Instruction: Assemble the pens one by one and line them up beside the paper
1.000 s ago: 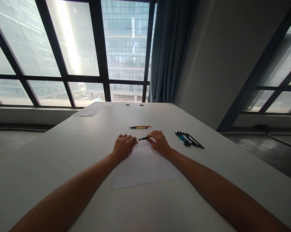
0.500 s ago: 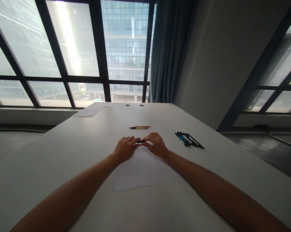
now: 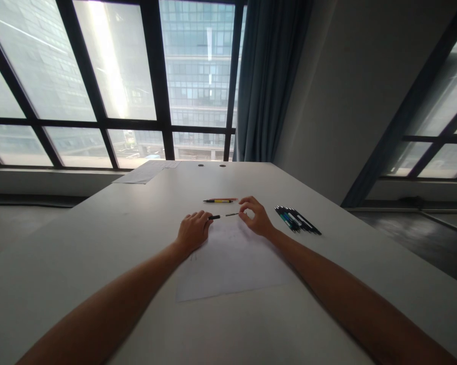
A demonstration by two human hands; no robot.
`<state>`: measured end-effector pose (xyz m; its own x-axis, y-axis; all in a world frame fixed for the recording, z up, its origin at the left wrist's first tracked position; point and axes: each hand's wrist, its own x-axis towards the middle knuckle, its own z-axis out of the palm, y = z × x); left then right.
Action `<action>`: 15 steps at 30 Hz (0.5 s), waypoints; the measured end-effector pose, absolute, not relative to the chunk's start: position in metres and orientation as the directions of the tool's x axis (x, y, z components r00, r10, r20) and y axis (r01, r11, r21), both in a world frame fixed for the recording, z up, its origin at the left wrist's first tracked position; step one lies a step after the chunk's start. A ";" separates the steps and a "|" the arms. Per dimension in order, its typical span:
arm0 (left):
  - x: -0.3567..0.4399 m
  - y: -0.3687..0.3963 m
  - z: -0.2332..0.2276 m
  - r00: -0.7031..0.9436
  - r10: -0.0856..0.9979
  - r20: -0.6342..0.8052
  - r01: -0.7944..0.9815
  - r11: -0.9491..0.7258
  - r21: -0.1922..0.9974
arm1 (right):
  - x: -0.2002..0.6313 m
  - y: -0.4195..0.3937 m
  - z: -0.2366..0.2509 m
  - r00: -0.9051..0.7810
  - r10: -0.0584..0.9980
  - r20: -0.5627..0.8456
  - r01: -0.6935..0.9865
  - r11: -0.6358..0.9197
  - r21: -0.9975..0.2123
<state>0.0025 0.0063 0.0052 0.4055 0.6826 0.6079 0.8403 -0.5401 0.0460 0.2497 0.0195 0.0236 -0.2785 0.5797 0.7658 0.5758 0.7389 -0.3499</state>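
Observation:
My left hand (image 3: 193,230) is closed around a black pen part (image 3: 214,217), whose end sticks out to the right of the fingers. Pinched in my right hand (image 3: 256,217) is a thin dark rod (image 3: 231,214) that looks like a pen refill, pointing left. A small gap separates the two pieces. Both hands are over the upper part of a white sheet of paper (image 3: 228,274), which bears a few faint marks near the left wrist. Just beyond the hands lie a yellow-and-black pen (image 3: 218,202) and an orange-red pencil or pen (image 3: 228,198), side by side.
On the white table (image 3: 137,233), several black pens and some blue-green ones (image 3: 297,220) lie in a row to the right. More paper sheets (image 3: 143,174) rest at the far left edge. Two round dark discs (image 3: 222,166) are at the far end, before the windows and curtain (image 3: 268,86).
My hands were together on one black pen. They have come apart, the right moving right and slightly away with the thin rod, the left keeping the black part.

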 end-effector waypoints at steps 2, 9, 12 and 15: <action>0.002 0.008 0.004 0.352 0.706 0.614 0.861 -0.502 0.084 | 0.259 0.027 0.023 -0.180 0.624 0.760 0.588 0.688 -0.425; 0.002 0.009 0.003 0.284 0.751 0.597 0.883 -0.448 0.143 | 0.260 0.031 0.011 -0.144 0.675 0.724 0.742 0.558 -0.372; 0.002 0.009 0.004 0.282 0.755 0.592 0.882 -0.447 0.151 | 0.252 0.026 0.009 -0.224 0.719 0.658 0.845 0.479 -0.236; 0.002 0.007 0.006 0.290 0.769 0.570 0.883 -0.445 0.152 | 0.247 0.023 0.009 -0.259 0.771 0.582 0.894 0.419 -0.157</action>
<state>0.0023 0.0072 0.0058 0.2897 0.7685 0.5705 0.8825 -0.4452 0.1516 0.2470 0.0230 0.0093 -0.2590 0.7710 0.5818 0.8942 0.4191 -0.1574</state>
